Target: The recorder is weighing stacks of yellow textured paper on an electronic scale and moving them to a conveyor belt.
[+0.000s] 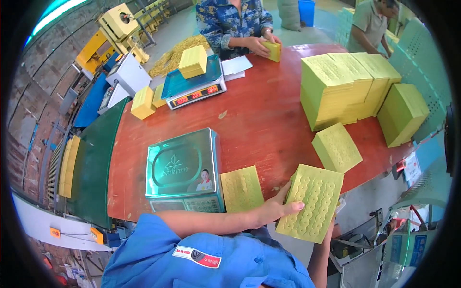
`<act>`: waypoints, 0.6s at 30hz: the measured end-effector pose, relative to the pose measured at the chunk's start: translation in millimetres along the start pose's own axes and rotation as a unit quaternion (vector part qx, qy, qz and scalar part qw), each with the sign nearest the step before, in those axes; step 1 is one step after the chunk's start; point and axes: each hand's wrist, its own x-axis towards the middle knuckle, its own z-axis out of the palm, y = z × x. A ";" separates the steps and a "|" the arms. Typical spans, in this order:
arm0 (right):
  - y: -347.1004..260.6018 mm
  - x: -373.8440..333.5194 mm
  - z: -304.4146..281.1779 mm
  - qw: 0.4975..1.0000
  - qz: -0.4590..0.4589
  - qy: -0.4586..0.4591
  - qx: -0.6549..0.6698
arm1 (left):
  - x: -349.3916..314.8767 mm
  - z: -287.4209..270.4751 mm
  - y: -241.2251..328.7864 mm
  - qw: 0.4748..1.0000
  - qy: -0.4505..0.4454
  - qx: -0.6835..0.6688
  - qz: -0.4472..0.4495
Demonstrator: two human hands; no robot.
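I hold a thick stack of yellow embossed paper sheets (pixel 312 201) tilted in front of me, beyond the table's near edge. My left hand (pixel 278 207) grips its left side, with the thumb across the top sheet. On the lower right side my right hand (pixel 330 232) supports the stack; its fingers are mostly hidden behind the paper. A flatter yellow stack (pixel 241 188) lies on the table close to my left wrist. Left of that stands a scale (pixel 180 165) with a bare metal pan. Another yellow bundle (pixel 337 148) rests just beyond the held stack.
Tall yellow stacks (pixel 331 91) fill the right side of the red table (pixel 259 125). Farther off, a second scale (pixel 197 79) carries a yellow bundle (pixel 193 62). Across the table a person (pixel 235 29) handles a small yellow stack. A green conveyor belt (pixel 93 168) runs along the left.
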 end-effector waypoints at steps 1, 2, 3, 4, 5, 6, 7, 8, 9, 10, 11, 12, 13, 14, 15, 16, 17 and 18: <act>1.0 -2.6 1.1 0.993 0.083 -0.015 0.084 | 0.1 -0.8 0.6 1.000 -0.017 -0.001 -0.002; 0.2 -6.9 2.7 0.993 0.076 -0.014 0.084 | -0.9 -1.6 0.9 1.000 -0.029 0.004 -0.005; -2.9 -12.7 4.4 0.992 0.088 -0.035 0.083 | -2.6 -2.3 1.6 0.999 -0.038 -0.002 0.001; -7.6 -19.7 5.9 0.990 0.101 -0.056 0.081 | -5.3 -3.0 2.2 0.998 -0.058 -0.012 -0.025; -13.7 -26.3 7.8 0.986 0.100 -0.098 0.086 | -8.3 -4.0 3.6 0.996 -0.073 -0.017 -0.046; -20.9 -34.2 9.0 0.988 0.107 -0.080 0.073 | -12.5 -5.1 5.3 0.996 -0.080 -0.023 -0.043; -27.9 -43.8 9.7 0.988 0.102 -0.099 0.057 | -18.4 -5.9 7.2 0.992 -0.088 -0.055 -0.075; -32.9 -50.8 13.3 0.984 0.084 -0.147 0.054 | -24.8 -8.3 10.3 0.986 -0.091 -0.082 -0.116; -36.4 -56.2 19.4 0.988 0.093 -0.118 0.037 | -33.1 -12.5 14.5 0.986 -0.099 -0.089 -0.102; -39.7 -63.3 25.7 0.988 0.089 -0.121 0.033 | -43.9 -17.8 18.5 0.975 -0.107 -0.139 -0.134; -43.6 -69.6 33.5 0.988 0.087 -0.126 0.024 | -55.4 -23.9 23.2 0.961 -0.114 -0.190 -0.163; -46.5 -75.2 44.6 0.988 0.085 -0.130 0.019 | -68.8 -30.6 28.0 0.961 -0.115 -0.195 -0.156; -48.6 -79.5 59.7 0.985 0.065 -0.158 0.012 | -83.7 -38.6 33.1 0.964 -0.110 -0.213 -0.118; -50.3 -82.3 79.1 0.982 0.046 -0.181 0.000 | -99.6 -49.0 39.5 0.959 -0.114 -0.246 -0.086; -50.4 -85.6 101.6 0.979 0.048 -0.198 -0.001 | -117.8 -61.5 45.4 0.965 -0.096 -0.235 -0.070; -48.5 -89.8 126.3 0.976 0.042 -0.213 -0.008 | -138.6 -75.3 50.4 0.966 -0.088 -0.239 -0.045; -45.1 -93.6 153.4 0.973 0.033 -0.227 -0.019 | -160.2 -90.8 56.1 0.964 -0.091 -0.249 -0.018; -38.6 -97.1 182.6 0.966 0.033 -0.256 -0.012 | -183.8 -107.5 61.9 0.974 -0.037 -0.223 0.001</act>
